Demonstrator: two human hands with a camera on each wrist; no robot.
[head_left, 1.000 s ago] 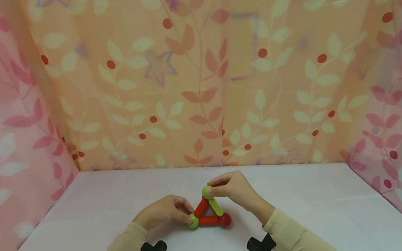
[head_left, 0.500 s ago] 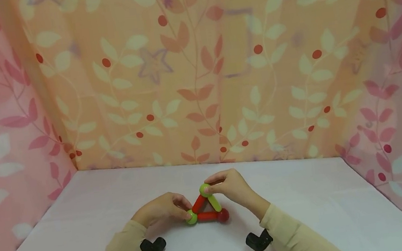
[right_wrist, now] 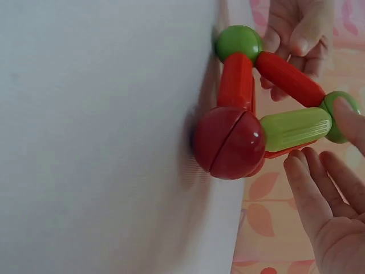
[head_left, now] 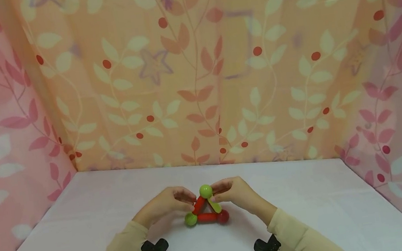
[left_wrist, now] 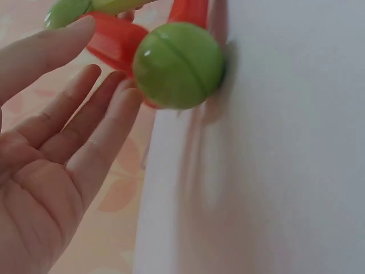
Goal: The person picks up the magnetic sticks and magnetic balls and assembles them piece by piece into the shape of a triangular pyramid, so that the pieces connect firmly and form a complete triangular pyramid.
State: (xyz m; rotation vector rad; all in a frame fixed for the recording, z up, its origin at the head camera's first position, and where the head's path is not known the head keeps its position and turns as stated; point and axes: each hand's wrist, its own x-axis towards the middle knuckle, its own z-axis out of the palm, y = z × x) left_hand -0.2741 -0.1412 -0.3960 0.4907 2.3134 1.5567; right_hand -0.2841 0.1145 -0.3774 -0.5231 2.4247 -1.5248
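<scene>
A frame of toy rods and balls stands on the table, made of a green top ball (head_left: 205,191), a green left ball (head_left: 190,219), a dark red ball (head_left: 223,216), red rods (head_left: 207,217) and a yellow-green rod (right_wrist: 297,128). More red parts show partly behind it in the right wrist view. My left hand (head_left: 167,205) is at its left side, thumb by the slanted red rod (left_wrist: 117,43), fingers loosely extended. On the other side, my right hand (head_left: 235,193) has its thumb near the top ball and its fingers spread loosely. Whether either thumb touches is unclear.
White cloth covers the table (head_left: 117,188). Patterned fabric (head_left: 194,79) hangs behind it and along both sides. A black wrist mount (head_left: 155,248) sits beside the left sleeve, another black mount (head_left: 267,246) beside the right sleeve.
Both hands have let go of the green balls they were pinching. The left hand has moved up and right along the slanted rod; the right has moved slightly down. The frame still stands.
</scene>
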